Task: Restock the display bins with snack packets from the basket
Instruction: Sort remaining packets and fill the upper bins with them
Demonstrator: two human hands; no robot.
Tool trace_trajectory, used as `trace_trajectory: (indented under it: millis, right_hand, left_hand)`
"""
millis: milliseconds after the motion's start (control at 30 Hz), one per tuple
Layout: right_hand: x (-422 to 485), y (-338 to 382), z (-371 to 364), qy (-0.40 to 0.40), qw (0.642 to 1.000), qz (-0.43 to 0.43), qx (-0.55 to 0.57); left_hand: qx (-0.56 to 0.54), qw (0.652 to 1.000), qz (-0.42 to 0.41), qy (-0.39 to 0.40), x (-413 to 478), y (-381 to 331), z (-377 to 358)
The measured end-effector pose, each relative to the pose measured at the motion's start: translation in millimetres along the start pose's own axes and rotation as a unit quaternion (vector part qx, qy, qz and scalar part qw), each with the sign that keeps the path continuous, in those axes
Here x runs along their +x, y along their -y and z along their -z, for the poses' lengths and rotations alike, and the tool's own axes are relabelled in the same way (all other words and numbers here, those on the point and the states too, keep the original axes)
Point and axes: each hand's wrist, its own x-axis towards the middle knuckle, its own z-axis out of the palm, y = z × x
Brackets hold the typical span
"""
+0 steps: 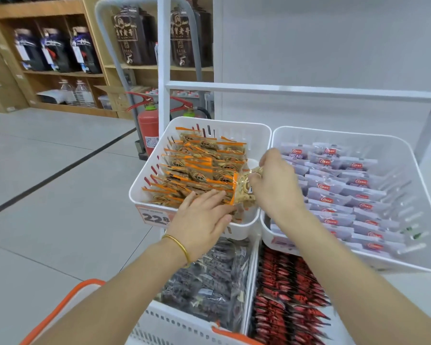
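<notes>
A white bin holds orange packets, left hand flat on them, right hand pinching one packet.

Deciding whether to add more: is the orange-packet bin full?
Nearly full: packets cover the bin except a gap along its right side.

The left hand covers the end of the price label. Below it, the basket is cut by the edge. The right hand hides part of its packet.
</notes>
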Motion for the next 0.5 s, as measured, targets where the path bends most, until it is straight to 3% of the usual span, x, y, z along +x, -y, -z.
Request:
trace_trajectory:
  millis: [167,500]
  right_hand:
    - [-6.6,18.2,-16.7,-0.021,0.981,0.044,-0.185]
    - [-20.8,19.0,-27.8,0.009,0.973,0.011,-0.231]
  left_hand:
    - [0.028,0.999,0.015,-0.007,-2.5,0.2,-1.3]
    - [-0.013,0.999,0.036,-0.006,-5.3,0.6,1.2]
